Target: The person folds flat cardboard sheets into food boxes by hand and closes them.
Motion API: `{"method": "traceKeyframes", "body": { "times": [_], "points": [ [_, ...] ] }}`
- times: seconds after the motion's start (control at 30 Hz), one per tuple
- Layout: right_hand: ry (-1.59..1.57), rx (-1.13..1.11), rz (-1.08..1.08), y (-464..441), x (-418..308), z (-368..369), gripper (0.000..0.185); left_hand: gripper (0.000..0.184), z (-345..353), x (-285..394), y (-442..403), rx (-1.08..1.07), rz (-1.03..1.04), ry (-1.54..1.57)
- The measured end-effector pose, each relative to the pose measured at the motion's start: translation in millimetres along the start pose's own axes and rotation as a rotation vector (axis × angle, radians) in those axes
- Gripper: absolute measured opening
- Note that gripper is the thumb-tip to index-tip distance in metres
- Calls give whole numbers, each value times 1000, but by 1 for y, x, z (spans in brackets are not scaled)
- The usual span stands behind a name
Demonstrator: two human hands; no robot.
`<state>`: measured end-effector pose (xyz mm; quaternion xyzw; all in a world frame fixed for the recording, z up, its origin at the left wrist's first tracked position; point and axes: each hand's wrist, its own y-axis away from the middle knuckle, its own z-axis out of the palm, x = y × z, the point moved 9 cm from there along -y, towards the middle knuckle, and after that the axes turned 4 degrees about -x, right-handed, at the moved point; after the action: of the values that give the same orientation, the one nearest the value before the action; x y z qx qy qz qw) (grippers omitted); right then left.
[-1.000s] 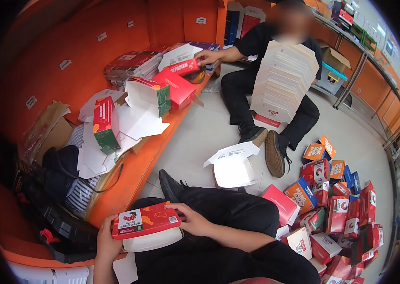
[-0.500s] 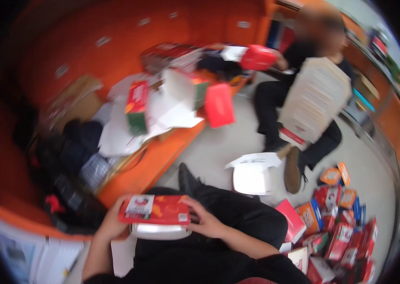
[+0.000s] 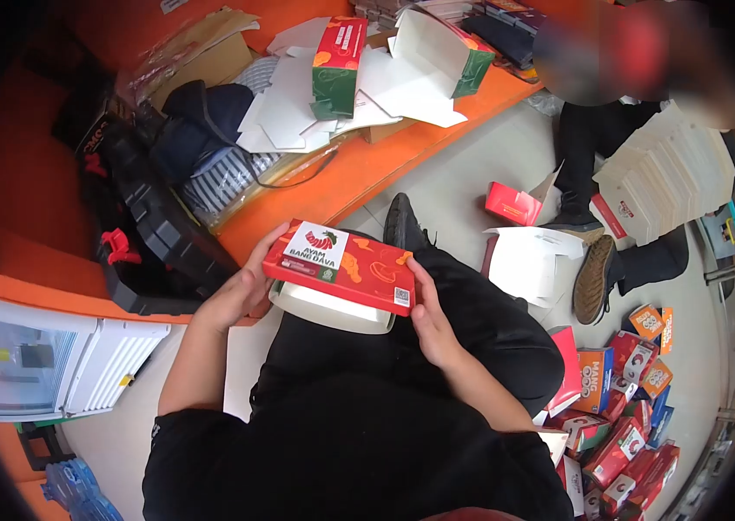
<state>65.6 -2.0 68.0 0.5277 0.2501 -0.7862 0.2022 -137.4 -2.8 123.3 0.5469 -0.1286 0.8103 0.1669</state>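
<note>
A red cardboard food box (image 3: 341, 265) with a white label on its lid is held level above my lap. Its white lower part (image 3: 333, 308) shows beneath the lid's front edge. My left hand (image 3: 250, 278) grips the left end, thumb along the side. At the right end, my right hand (image 3: 431, 313) presses its fingers and thumb against the edge. The undersides of the fingers are hidden by the box.
Several red, orange and blue boxes (image 3: 619, 443) are heaped on the floor at right. A white open box (image 3: 533, 260) and a red box (image 3: 513, 203) lie near another person's shoe (image 3: 593, 282). An orange bench (image 3: 367, 174) bears unfolded white card (image 3: 285, 108) and a red-green box (image 3: 339, 69).
My view has tilted downward and steadied. Both hands still hold the red box. A red box that appeared blurred near the bench edge now rests on the floor by the other person's leg.
</note>
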Motion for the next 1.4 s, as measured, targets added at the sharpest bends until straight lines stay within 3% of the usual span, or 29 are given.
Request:
{"method": "traceKeyframes", "body": {
  "times": [0.1,0.2,0.33,0.47,0.6,0.8,0.83,0.97,1.07,1.17,1.3,1.4],
  "points": [
    [-4,-17,-52,3,1,-1,79,66,-17,-12,-1,202,-66,-19],
    [76,-12,-46,7,-1,0,77,60,-18,-16,-2,206,-136,-149],
    [423,80,102,6,4,-13,72,58,-24,-22,-7,258,-189,-218],
    [120,61,152,6,17,-19,74,62,-24,-21,-5,241,-189,-200],
    [53,47,-43,6,5,-15,75,76,-8,-14,-6,152,-122,-320],
    [-157,109,20,1,11,-12,70,81,-4,-21,-7,181,-95,-168],
    [4,99,-5,3,2,-11,66,80,0,-20,-6,175,-108,-104],
    [43,148,-14,2,-1,-23,61,75,2,-21,-4,199,-143,-279],
    [-99,169,152,0,24,-25,61,73,-10,-27,-4,210,-144,-297],
    [-9,139,36,-1,45,-33,69,70,-6,-23,0,121,-113,-406],
    [-30,148,113,-2,47,-32,71,71,-18,-32,0,185,-124,-266],
    [-118,152,135,-1,36,-29,70,79,-18,-31,-1,169,-99,-381]
  ]
}}
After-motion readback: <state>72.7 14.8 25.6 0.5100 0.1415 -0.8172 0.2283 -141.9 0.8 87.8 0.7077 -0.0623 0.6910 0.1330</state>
